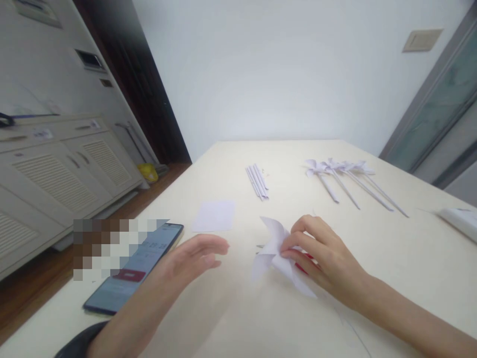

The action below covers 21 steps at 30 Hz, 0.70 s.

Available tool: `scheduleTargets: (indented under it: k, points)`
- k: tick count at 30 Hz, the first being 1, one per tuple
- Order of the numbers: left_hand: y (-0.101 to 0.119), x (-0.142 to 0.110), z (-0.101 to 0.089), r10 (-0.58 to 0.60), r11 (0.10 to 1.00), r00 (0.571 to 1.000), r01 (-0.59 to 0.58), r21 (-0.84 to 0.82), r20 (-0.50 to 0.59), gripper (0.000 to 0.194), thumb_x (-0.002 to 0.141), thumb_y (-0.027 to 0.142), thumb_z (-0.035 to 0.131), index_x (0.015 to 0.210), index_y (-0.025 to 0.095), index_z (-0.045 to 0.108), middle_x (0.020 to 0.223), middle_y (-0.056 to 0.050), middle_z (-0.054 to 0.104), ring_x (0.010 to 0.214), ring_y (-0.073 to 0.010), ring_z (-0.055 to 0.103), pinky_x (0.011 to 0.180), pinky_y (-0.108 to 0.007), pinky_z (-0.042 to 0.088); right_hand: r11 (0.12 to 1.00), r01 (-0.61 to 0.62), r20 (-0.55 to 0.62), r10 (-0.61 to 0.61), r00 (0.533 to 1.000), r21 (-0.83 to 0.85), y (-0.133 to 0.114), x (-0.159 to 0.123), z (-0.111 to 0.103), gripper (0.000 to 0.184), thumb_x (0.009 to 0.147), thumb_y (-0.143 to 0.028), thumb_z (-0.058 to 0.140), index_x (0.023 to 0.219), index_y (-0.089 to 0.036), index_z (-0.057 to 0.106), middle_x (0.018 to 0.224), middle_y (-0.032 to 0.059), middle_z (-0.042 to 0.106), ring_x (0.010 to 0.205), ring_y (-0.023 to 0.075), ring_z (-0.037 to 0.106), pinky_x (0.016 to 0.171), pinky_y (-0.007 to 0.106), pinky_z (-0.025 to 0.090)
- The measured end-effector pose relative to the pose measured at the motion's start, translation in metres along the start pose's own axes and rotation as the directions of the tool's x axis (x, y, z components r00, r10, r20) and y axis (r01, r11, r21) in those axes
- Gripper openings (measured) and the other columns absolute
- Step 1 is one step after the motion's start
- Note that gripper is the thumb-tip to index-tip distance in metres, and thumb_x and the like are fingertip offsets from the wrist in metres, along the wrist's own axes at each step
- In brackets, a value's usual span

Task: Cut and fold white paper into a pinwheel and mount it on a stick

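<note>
My right hand (316, 251) pinches a white paper pinwheel (274, 248) near its centre, with the folded blades spread out to the left and below. Beneath the paper and the hand, red-handled scissors (301, 268) show only in part, and two metal points stick out at the pinwheel's left side. My left hand (199, 256) is held in the air left of the pinwheel, apart from it, fingers stretched and thumb separate, with nothing in it. A square sheet of white paper (215, 216) lies on the table just beyond the left hand.
Several rolled paper sticks (257, 182) lie further back on the white table (290, 154). At the back right are several finished pinwheels on sticks (346, 174). A phone (130, 278) lies by my left forearm. A white object (460, 221) is at the right edge.
</note>
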<state>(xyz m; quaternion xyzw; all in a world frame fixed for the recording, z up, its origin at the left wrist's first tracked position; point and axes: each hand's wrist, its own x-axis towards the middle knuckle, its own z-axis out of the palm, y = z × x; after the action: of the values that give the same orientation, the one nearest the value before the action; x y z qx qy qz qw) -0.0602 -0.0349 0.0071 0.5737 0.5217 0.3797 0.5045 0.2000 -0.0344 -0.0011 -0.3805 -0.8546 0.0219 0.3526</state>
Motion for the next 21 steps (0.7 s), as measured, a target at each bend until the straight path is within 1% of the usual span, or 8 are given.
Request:
scheduleTargets:
  k: [1,2,4,6,8,11,16,21]
  points:
    - [0.006,0.006,0.020,-0.033,0.998,0.995,0.038,-0.047,0.095,0.019,0.079,0.028,0.059,0.097,0.026,0.063,0.112,-0.002,0.061,0.107,-0.0221,0.052,0.089,-0.028,0.041,1.000,-0.002,-0.023,0.002,1.000,-0.005,0.000,-0.001,-0.001,0.014,0.086,-0.013,0.046,0.081,-0.016,0.059,0.079,0.0050,0.052,0.072,0.0148,0.045,0.064,0.029,0.037]
    - [0.011,0.012,0.038,-0.068,0.987,0.976,0.096,-0.130,0.206,0.019,0.080,0.028,0.057,0.099,0.026,0.063,0.112,-0.002,0.062,0.106,-0.0216,0.053,0.087,-0.028,0.042,1.000,-0.006,-0.051,0.005,0.999,-0.014,0.001,-0.001,-0.002,0.013,0.086,-0.015,0.047,0.081,-0.016,0.059,0.079,0.0045,0.051,0.071,0.0145,0.045,0.064,0.029,0.037]
    - [0.019,0.023,0.066,-0.084,0.935,0.900,0.219,-0.279,0.427,0.020,0.082,0.027,0.054,0.100,0.023,0.063,0.100,-0.004,0.066,0.092,-0.0213,0.059,0.079,-0.030,0.045,1.000,-0.010,-0.102,0.008,0.995,-0.026,0.003,-0.002,-0.004,0.013,0.087,-0.017,0.048,0.082,-0.017,0.059,0.079,0.0040,0.051,0.072,0.0143,0.046,0.065,0.029,0.037]
    - [0.024,0.031,0.081,-0.027,0.888,0.845,0.265,-0.376,0.534,0.018,0.083,0.024,0.053,0.093,0.017,0.065,0.088,-0.006,0.067,0.079,-0.0189,0.061,0.073,-0.028,0.046,1.000,-0.018,-0.115,0.015,0.993,-0.025,0.005,-0.002,-0.005,0.013,0.087,-0.017,0.048,0.083,-0.017,0.060,0.080,0.0037,0.051,0.073,0.0143,0.046,0.065,0.029,0.037]
    - [0.024,0.035,0.086,-0.019,0.841,0.798,0.338,-0.422,0.602,0.015,0.082,0.021,0.054,0.091,0.016,0.065,0.084,-0.006,0.067,0.072,-0.0154,0.061,0.066,-0.024,0.045,1.000,-0.020,-0.101,0.019,0.995,-0.008,0.007,-0.002,-0.005,0.013,0.087,-0.018,0.048,0.083,-0.018,0.060,0.079,0.0034,0.051,0.073,0.0142,0.047,0.066,0.028,0.037]
    - [0.019,0.036,0.081,-0.036,0.816,0.790,0.377,-0.438,0.612,0.016,0.080,0.018,0.056,0.093,0.018,0.065,0.087,-0.005,0.067,0.068,-0.0130,0.059,0.062,-0.022,0.044,1.000,0.013,-0.082,-0.012,0.997,0.022,0.007,-0.001,-0.004,0.011,0.086,-0.019,0.050,0.082,-0.018,0.061,0.079,0.0029,0.051,0.073,0.0136,0.046,0.068,0.028,0.037]
    - [0.009,0.036,0.076,-0.038,0.820,0.837,0.338,-0.462,0.546,0.019,0.077,0.015,0.060,0.095,0.019,0.065,0.088,-0.004,0.067,0.063,-0.0112,0.056,0.057,-0.019,0.042,0.997,0.073,-0.071,-0.070,0.995,0.039,0.003,-0.001,-0.005,0.009,0.085,-0.022,0.054,0.088,-0.017,0.061,0.081,0.0029,0.049,0.075,0.0129,0.047,0.074,0.029,0.037]
    - [0.006,0.037,0.076,-0.031,0.835,0.860,0.302,-0.460,0.509,0.026,0.079,0.013,0.057,0.103,0.023,0.062,0.091,-0.003,0.067,0.070,-0.0145,0.059,0.062,-0.023,0.043,0.999,0.046,-0.098,-0.045,0.994,0.013,0.004,0.000,-0.010,0.011,0.086,-0.019,0.051,0.090,-0.018,0.062,0.079,0.0028,0.048,0.075,0.0132,0.047,0.074,0.030,0.037]
